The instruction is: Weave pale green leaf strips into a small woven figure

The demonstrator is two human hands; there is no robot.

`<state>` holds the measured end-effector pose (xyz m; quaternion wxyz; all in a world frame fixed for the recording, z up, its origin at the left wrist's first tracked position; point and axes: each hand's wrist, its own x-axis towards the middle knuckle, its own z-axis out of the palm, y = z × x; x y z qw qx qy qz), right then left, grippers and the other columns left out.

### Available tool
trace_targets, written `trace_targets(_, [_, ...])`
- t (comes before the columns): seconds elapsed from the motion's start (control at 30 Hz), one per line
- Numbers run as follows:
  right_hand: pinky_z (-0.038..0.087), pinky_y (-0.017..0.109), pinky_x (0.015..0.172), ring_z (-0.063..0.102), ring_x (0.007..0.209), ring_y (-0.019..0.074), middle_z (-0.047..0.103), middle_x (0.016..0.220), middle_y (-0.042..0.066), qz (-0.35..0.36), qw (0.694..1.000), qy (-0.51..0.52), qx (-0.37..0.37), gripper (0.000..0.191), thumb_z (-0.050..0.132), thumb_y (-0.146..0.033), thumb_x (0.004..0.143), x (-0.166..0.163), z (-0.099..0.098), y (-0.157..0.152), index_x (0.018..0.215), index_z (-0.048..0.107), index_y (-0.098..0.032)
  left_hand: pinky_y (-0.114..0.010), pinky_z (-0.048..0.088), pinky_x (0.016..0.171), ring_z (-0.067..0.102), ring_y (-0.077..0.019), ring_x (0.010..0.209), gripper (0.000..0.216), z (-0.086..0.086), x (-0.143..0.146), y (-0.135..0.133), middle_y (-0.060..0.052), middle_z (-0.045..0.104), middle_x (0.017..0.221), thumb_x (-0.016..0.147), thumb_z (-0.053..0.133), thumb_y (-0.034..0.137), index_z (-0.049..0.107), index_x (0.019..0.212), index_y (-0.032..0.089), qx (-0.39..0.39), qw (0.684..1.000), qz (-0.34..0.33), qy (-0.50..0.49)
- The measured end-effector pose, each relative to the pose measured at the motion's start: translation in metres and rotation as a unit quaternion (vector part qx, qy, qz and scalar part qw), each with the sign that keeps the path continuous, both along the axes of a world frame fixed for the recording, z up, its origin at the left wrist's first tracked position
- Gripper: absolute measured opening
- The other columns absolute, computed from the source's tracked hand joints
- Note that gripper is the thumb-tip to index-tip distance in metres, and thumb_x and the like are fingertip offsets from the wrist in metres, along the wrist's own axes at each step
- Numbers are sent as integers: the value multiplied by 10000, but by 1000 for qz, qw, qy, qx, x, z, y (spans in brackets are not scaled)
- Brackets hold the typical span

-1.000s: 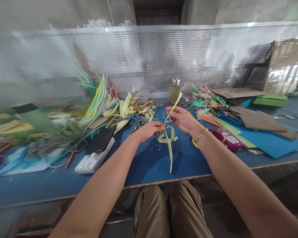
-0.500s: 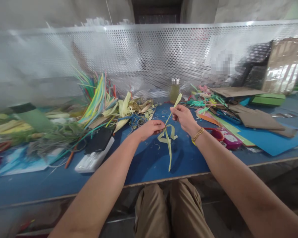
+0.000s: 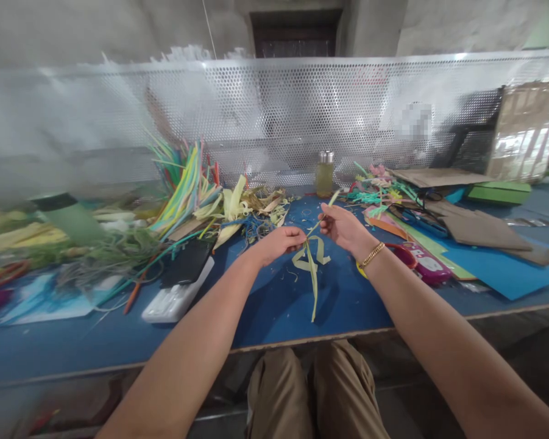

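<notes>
My left hand [image 3: 278, 241] and my right hand [image 3: 342, 225] both pinch a long pale green leaf strip [image 3: 313, 281] over the blue table [image 3: 274, 305]. The left fingers close on the strip just above where its lower end hangs toward the table edge. The right fingers pinch the thin upper part, whose tip [image 3: 332, 198] pokes up past them. A gold bracelet [image 3: 371, 255] circles my right wrist. Under the hands lies a curled pale strip [image 3: 320, 252] on the table.
A heap of coloured strips and dried leaves [image 3: 196, 195] lies to the left, with a white remote-like object [image 3: 176, 297] and a black one [image 3: 186, 263] before it. A small jar [image 3: 325, 173] stands by the perforated metal screen [image 3: 274, 116]. Brown card, blue sheets and a pink case [image 3: 424, 263] lie right.
The right hand has slid along the strip's upper part, so less of the tip shows above it. The view has tilted slightly down. The left hand keeps its pinch.
</notes>
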<state>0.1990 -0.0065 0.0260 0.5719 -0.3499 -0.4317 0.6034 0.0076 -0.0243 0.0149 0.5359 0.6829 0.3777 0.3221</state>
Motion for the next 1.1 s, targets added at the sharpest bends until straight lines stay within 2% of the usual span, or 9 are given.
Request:
trace_targets(0.13, [540,242,644,622,666,105,654,753,-9,33,999,8,33,346,820,-210,637,-2,0,-3,817,524,-206,-233,313,567,386,-82,562,344,-1,0,1,37,479,628,703,714,471,585,720,152,2,1000,5,-2])
trace_targets(0.27, [507,222,579,610,639,99,645,724,-30,-32,997,-26,60,404,827,-236,610,-3,-1,-2,914,564,-209,-229,287,535,372,-81,553,349,1,2,-1,36,460,620,741,688,484,580,717,154,15,1000,-5,-3])
trace_targets(0.43, [459,208,537,585,596,86,649,701,-6,-81,988,-106,74,305,824,-331,630,-5,-7,3,802,623,-181,-233,284,531,348,-84,547,359,3,3,-1,39,425,602,767,658,499,561,686,163,66,998,-7,-19])
trace_targets(0.57, [436,246,488,616,593,129,701,806,65,-55,979,-194,0,296,765,-443,721,-7,-7,-1,777,639,-181,-238,311,550,374,-87,548,306,2,-1,7,35,439,608,780,644,459,585,715,166,98,990,87,-55])
trace_targets(0.63, [451,265,509,630,618,151,704,801,79,-28,977,-213,-6,347,697,-526,769,-9,-6,-5,755,647,-183,-242,330,564,404,-91,560,295,2,-4,11,25,472,625,775,647,451,597,729,164,100,983,141,-65])
trace_targets(0.7, [482,276,583,639,677,161,700,783,67,11,977,-207,46,374,637,-563,800,-12,-5,-8,762,661,-192,-247,352,580,435,-97,577,306,1,-6,12,10,511,649,757,663,458,602,726,160,89,981,159,-70])
trace_targets(0.8, [491,274,697,620,735,145,693,792,26,34,963,-214,159,258,705,-463,753,-15,-7,-9,817,678,-214,-248,370,589,450,-96,581,321,0,-4,11,2,540,659,742,679,469,613,719,156,65,984,146,-80])
trace_targets(0.9, [467,272,707,584,707,130,667,762,5,0,942,-255,218,167,710,-355,735,-15,-11,-5,815,671,-213,-250,394,613,480,-96,600,302,-1,-2,10,-6,573,687,745,681,451,633,744,153,33,985,124,-112])
trace_targets(1.1, [400,274,633,495,627,129,597,673,-7,-73,891,-353,275,151,612,-338,807,-10,-13,1,728,628,-211,-276,436,701,539,-106,668,289,-2,0,8,-12,625,740,624,775,302,665,839,143,-8,988,91,-126])
